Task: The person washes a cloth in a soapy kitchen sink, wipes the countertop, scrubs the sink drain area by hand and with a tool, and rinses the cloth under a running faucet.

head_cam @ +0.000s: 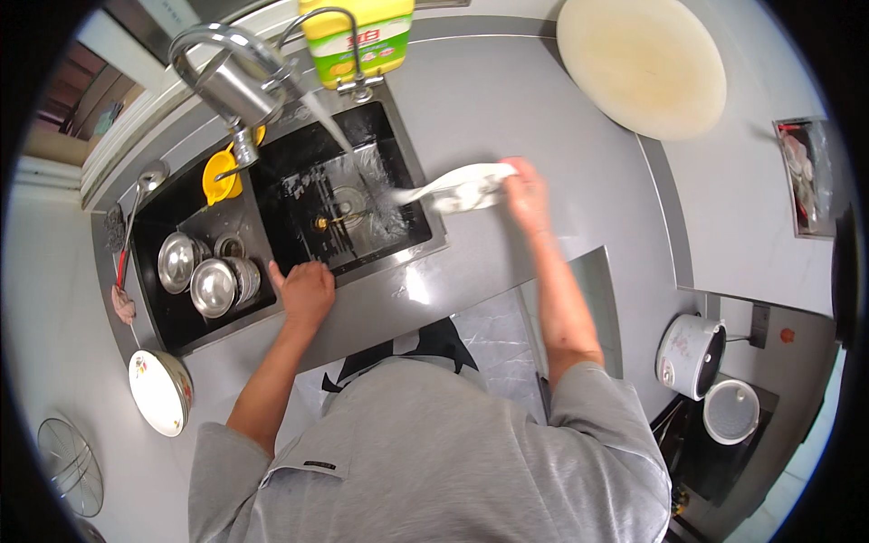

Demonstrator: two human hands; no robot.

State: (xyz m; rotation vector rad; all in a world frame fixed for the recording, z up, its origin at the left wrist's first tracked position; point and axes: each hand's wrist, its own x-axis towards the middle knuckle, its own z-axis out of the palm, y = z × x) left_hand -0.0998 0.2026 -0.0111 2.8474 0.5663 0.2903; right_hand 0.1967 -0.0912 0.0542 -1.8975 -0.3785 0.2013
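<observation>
My right hand (527, 195) holds one end of a white cloth (468, 186) over the counter to the right of the sink. Motion blurs the cloth, and its far end reaches over the edge of the right basin (346, 203). On the front rim of the sink (400, 258) rests my left hand (309, 292), near the divider between the basins. Its thumb points forward and its fingers bend over the edge, with their tips hidden. Water runs from the chrome faucet (224, 51) into the right basin.
Stacked steel bowls (214, 288) and a yellow strainer (220, 178) are in the left basin. A yellow detergent jug (360, 41) stands behind the sink. A patterned bowl (159, 392) sits at left, a round cutting board (641, 64) at back right, a rice cooker (689, 356) at right.
</observation>
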